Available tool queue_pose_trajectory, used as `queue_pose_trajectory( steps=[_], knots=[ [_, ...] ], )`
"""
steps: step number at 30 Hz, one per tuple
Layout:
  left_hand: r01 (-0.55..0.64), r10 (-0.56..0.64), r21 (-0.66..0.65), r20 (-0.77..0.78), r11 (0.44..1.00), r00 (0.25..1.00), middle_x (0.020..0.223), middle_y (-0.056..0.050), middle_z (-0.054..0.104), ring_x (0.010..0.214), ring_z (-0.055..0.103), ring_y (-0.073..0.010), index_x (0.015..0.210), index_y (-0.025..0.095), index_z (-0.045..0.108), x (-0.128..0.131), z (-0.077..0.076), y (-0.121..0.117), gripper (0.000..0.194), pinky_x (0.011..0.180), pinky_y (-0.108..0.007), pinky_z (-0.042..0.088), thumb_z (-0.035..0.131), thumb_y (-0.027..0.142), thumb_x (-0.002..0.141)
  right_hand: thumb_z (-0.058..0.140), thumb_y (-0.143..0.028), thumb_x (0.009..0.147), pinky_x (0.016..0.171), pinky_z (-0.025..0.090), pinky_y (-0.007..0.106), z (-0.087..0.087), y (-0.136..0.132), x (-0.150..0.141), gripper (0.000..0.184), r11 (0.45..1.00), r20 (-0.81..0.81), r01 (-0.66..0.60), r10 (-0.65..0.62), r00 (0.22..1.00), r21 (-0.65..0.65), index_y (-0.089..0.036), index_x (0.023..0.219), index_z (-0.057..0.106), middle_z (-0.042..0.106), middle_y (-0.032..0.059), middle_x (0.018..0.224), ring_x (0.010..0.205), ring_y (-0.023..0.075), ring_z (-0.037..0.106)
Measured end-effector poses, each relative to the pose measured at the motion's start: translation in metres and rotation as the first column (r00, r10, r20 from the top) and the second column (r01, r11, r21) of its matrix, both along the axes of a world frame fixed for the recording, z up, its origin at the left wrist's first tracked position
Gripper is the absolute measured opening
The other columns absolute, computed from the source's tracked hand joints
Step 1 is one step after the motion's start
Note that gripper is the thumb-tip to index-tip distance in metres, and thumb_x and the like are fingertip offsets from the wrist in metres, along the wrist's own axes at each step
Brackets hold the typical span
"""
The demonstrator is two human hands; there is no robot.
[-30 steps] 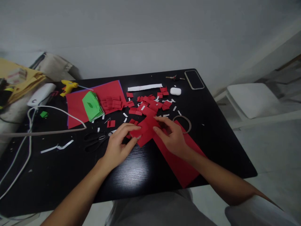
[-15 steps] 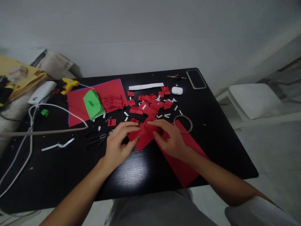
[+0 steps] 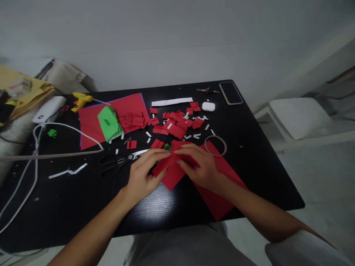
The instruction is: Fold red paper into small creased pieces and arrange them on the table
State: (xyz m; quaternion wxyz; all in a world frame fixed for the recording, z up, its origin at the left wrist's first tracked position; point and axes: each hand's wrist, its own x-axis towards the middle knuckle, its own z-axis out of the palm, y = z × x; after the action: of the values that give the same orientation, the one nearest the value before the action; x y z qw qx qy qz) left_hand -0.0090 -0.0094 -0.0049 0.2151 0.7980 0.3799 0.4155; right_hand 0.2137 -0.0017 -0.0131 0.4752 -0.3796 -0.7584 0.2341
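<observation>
Between my two hands is a folded red paper piece (image 3: 173, 174) with several flaps, held above the table. My left hand (image 3: 144, 173) pinches its left flap between thumb and fingers. On the other side, my right hand (image 3: 202, 166) grips the right part, thumb and forefinger close to the paper's centre. A larger red sheet (image 3: 222, 199) lies under my right wrist. Black-handled scissors (image 3: 119, 159) rest left of my left hand, their blades partly behind it. Small folded red paper pieces (image 3: 177, 125) and white scraps are heaped just beyond my hands.
At the left are a stack of green paper (image 3: 109, 123) on red sheets (image 3: 91, 122), a yellow glue gun (image 3: 81, 100) and a white cable (image 3: 69, 127). Further right lie a tape ring (image 3: 225, 147), a white case (image 3: 208, 106), keys (image 3: 207, 90) and a phone (image 3: 230, 93).
The red paper piece has tilted and come slightly nearer to me. My hands have shifted a little right, showing more of the scissors' blades and a green bit behind the paper.
</observation>
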Motion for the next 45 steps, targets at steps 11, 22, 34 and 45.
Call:
queue_pose_trajectory(
  steps=[11, 22, 34, 45],
  knots=[
    [0.087, -0.086, -0.039, 0.026, 0.995, 0.996, 0.115, -0.01, 0.066, 0.092, 0.065, -0.0186, 0.137, 0.018, 0.057, 0.001, 0.004, -0.001, 0.047, 0.081, -0.033, 0.058, 0.07, 0.027, 0.093, 0.071, -0.028, 0.1, 0.091, 0.065, 0.033, 0.001, -0.003, -0.001, 0.023, 0.998, -0.014, 0.055, -0.056, 0.998, -0.043, -0.024, 0.123, 0.071, 0.082, 0.0059, 0.113, 0.103, 0.0204, 0.08],
    [0.187, -0.158, -0.181, 0.164, 0.966, 0.974, 0.121, -0.01, 0.062, 0.103, 0.063, -0.02, 0.134, 0.022, 0.068, -0.008, 0.007, 0.001, 0.037, 0.089, -0.035, 0.054, 0.048, 0.04, 0.109, 0.082, -0.028, 0.091, 0.091, 0.063, 0.033, 0.008, 0.003, 0.002, 0.024, 0.907, -0.179, -0.094, 0.02, 0.984, -0.411, -0.028, 0.115, 0.079, 0.084, 0.0017, 0.111, 0.103, 0.0207, 0.079],
    [0.208, -0.21, -0.12, -0.007, 0.971, 0.978, 0.115, -0.006, 0.058, 0.11, 0.062, -0.0174, 0.108, 0.021, 0.072, -0.003, 0.017, 0.004, 0.031, 0.094, -0.031, 0.055, 0.057, -0.001, 0.093, 0.09, -0.035, 0.082, 0.081, 0.059, 0.029, 0.006, 0.003, 0.0, 0.023, 0.717, -0.317, -0.338, 0.169, 0.933, -0.61, -0.026, 0.103, 0.084, 0.084, 0.0003, 0.096, 0.089, 0.019, 0.078],
    [0.21, -0.206, -0.109, 0.043, 0.972, 0.978, 0.103, -0.006, 0.066, 0.094, 0.066, -0.0158, 0.098, 0.018, 0.066, -0.008, 0.014, 0.008, 0.023, 0.081, -0.029, 0.054, 0.057, -0.001, 0.089, 0.086, -0.031, 0.086, 0.095, 0.064, 0.034, 0.012, 0.006, 0.004, 0.023, 0.63, -0.422, -0.442, 0.194, 0.886, -0.639, -0.026, 0.108, 0.085, 0.085, 0.0026, 0.105, 0.1, 0.0206, 0.081]
  ],
)
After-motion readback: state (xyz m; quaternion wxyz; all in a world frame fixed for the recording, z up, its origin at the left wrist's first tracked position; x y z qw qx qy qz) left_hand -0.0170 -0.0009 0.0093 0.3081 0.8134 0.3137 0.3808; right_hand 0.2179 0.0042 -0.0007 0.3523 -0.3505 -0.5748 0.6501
